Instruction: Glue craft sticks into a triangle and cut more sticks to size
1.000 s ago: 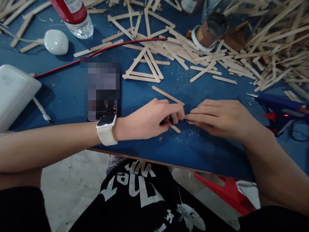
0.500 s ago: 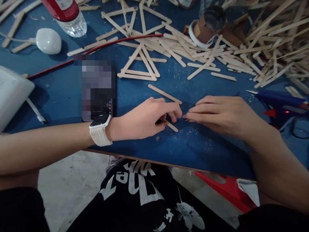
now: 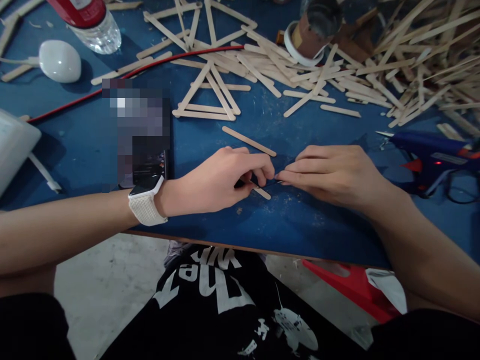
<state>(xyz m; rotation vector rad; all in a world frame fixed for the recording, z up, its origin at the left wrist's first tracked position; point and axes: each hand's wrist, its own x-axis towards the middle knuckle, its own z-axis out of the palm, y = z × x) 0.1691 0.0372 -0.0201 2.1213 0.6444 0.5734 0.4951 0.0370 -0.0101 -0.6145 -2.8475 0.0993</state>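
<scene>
My left hand (image 3: 221,180), with a white watch on its wrist, rests on the blue table (image 3: 210,220) and pinches a short wooden stick (image 3: 261,193) that lies flat under its fingers. My right hand (image 3: 330,172) lies palm down just to the right, its fingertips meeting the left ones at the stick's far end, pressing there. What sits beneath the right fingers is hidden. A loose wooden stick (image 3: 249,141) lies just beyond both hands.
A blue glue gun (image 3: 431,152) lies right of my right hand. A glued stick triangle (image 3: 207,100), a large heap of sticks (image 3: 393,65), a tape roll (image 3: 305,37), a phone (image 3: 144,150), a red cable (image 3: 112,85), a bottle (image 3: 90,25) and white objects sit farther back.
Both hands stay pressed together on the stick. The view has shifted slightly, so everything sits a little more to the left and higher.
</scene>
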